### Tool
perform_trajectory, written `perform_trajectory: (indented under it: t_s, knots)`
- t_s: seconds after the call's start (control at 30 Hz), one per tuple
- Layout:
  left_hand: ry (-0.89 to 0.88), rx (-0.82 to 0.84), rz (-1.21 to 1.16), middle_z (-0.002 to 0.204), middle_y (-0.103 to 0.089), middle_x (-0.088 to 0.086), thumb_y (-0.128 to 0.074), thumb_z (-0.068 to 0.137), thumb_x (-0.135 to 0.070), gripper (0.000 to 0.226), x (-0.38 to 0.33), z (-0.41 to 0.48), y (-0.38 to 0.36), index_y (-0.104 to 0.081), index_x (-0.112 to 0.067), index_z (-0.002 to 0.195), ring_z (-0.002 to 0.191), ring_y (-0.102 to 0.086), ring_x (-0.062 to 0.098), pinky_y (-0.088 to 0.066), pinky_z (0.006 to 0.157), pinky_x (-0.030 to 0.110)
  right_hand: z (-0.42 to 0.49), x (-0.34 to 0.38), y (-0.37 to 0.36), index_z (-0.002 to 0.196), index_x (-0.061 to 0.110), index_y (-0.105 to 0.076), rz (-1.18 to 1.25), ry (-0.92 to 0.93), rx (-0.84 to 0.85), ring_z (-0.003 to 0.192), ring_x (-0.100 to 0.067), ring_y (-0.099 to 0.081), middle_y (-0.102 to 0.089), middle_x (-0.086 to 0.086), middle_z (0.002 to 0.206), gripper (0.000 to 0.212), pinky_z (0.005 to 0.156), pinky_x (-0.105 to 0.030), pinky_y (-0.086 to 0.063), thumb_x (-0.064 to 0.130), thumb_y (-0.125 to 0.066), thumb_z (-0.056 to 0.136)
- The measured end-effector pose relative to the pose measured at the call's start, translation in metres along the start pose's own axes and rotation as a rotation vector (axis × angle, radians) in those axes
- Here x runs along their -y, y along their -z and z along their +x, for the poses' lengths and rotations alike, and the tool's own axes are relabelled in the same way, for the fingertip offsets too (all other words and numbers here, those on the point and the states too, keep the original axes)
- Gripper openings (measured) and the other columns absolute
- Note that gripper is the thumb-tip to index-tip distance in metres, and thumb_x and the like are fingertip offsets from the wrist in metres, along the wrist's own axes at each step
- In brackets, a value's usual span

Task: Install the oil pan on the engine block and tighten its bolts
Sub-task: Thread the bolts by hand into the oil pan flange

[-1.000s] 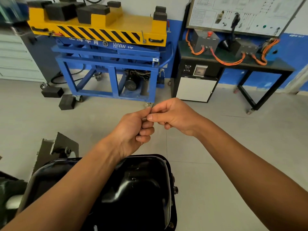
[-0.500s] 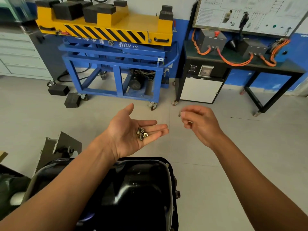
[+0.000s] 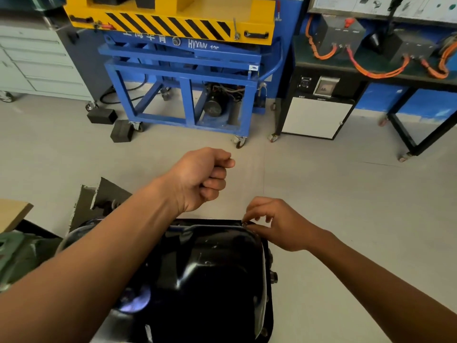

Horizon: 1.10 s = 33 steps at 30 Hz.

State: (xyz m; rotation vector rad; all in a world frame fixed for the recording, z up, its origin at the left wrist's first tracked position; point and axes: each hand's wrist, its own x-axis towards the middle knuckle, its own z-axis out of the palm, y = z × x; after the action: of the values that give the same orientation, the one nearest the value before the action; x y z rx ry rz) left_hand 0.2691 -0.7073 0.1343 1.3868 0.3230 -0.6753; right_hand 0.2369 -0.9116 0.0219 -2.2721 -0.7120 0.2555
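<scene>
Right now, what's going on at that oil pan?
A person is starting bolts by hand on the black oil pan. The right hand pinches a small bolt at the pan's far right corner flange. The left hand is a closed fist above the pan's far edge; half a second ago its open palm held the spare bolts. No wrench is in view.

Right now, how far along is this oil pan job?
Done: the black oil pan looks set in place. In hand: the right hand pinches a bolt at the pan's far right corner. The left hand, open with spare bolts half a second ago, has closed into a fist. Left: the remaining bolts and all the tightening; no tool is in view.
</scene>
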Motion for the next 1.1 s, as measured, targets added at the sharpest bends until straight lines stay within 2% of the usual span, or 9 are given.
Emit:
perform_trajectory:
  t_s: [0.13,0.23,0.3,0.4,0.5,0.67,0.9,1.1]
  knots:
    - [-0.025,-0.03,-0.045,0.056,-0.022,-0.007,-0.046,0.102,-0.024,0.027,0.0,0.007,0.0,-0.054,-0.016,0.078,0.04,-0.017,0.006,-0.012,0.032,0.016,0.006,-0.003,0.0,0.104,0.012,-0.077,-0.02,0.049,0.01,0.089,-0.006,-0.056,-0.063,0.004,0.1,0.016,0.072,-0.012,-0.042,0.018,-0.072,0.09]
    - [-0.049,-0.057,-0.055,0.056,-0.023,-0.007,-0.047,0.102,-0.024,0.026,-0.003,0.012,0.002,-0.054,-0.016,0.078,0.041,-0.018,0.007,-0.014,0.032,0.017,0.014,-0.004,-0.002,0.106,0.012,-0.076,-0.065,0.089,0.056,0.089,0.001,-0.053,-0.061,0.005,0.101,0.017,0.075,-0.008,-0.04,0.017,-0.072,0.09]
    - [-0.052,-0.064,-0.056,0.058,-0.023,-0.006,-0.048,0.102,-0.024,0.025,-0.004,0.014,0.004,-0.054,-0.016,0.079,0.042,-0.017,0.007,-0.014,0.033,0.017,0.018,-0.004,-0.002,0.107,0.015,-0.076,-0.093,0.107,0.08,0.089,0.001,-0.052,-0.06,0.008,0.101,0.018,0.075,-0.01,-0.043,0.02,-0.07,0.091]
    - [-0.052,-0.058,-0.056,0.06,-0.022,-0.006,-0.048,0.101,-0.025,0.025,-0.004,0.016,0.006,-0.054,-0.016,0.079,0.042,-0.017,0.008,-0.013,0.033,0.017,0.021,-0.004,0.0,0.107,0.019,-0.076,-0.181,0.149,0.104,0.09,-0.005,-0.052,-0.059,0.008,0.1,0.017,0.075,-0.028,-0.051,0.025,-0.069,0.092]
    - [-0.056,-0.055,-0.052,0.059,-0.023,-0.006,-0.05,0.101,-0.025,0.024,-0.003,0.016,0.006,-0.055,-0.016,0.079,0.042,-0.018,0.008,-0.015,0.033,0.017,0.023,-0.004,0.003,0.104,0.021,-0.076,-0.258,0.181,0.111,0.089,-0.007,-0.052,-0.059,0.009,0.099,0.016,0.073,-0.034,-0.052,0.029,-0.071,0.091]
    - [-0.059,-0.044,-0.066,0.058,-0.024,-0.006,-0.051,0.1,-0.025,0.025,-0.002,0.016,0.006,-0.056,-0.016,0.078,0.042,-0.019,0.008,-0.016,0.031,0.017,0.024,-0.001,0.003,0.101,0.021,-0.076,-0.282,0.182,0.113,0.088,-0.007,-0.052,-0.058,0.009,0.098,0.015,0.071,-0.035,-0.052,0.031,-0.073,0.09]
    - [-0.061,-0.038,-0.081,0.057,-0.024,-0.006,-0.052,0.1,-0.025,0.025,-0.002,0.015,0.007,-0.056,-0.016,0.077,0.041,-0.019,0.007,-0.017,0.031,0.017,0.023,0.003,0.004,0.109,0.025,-0.076,-0.294,0.19,0.159,0.09,-0.009,-0.055,-0.061,0.008,0.101,0.018,0.07,-0.036,-0.052,0.026,-0.068,0.094]
    - [-0.067,-0.046,-0.074,0.057,-0.025,-0.006,-0.052,0.1,-0.024,0.025,-0.002,0.015,0.007,-0.056,-0.016,0.077,0.041,-0.02,0.007,-0.017,0.031,0.017,0.027,0.011,0.012,0.114,0.025,-0.074,-0.368,0.196,0.233,0.093,-0.006,-0.051,-0.061,0.008,0.101,0.021,0.073,-0.031,-0.052,0.026,-0.063,0.097]
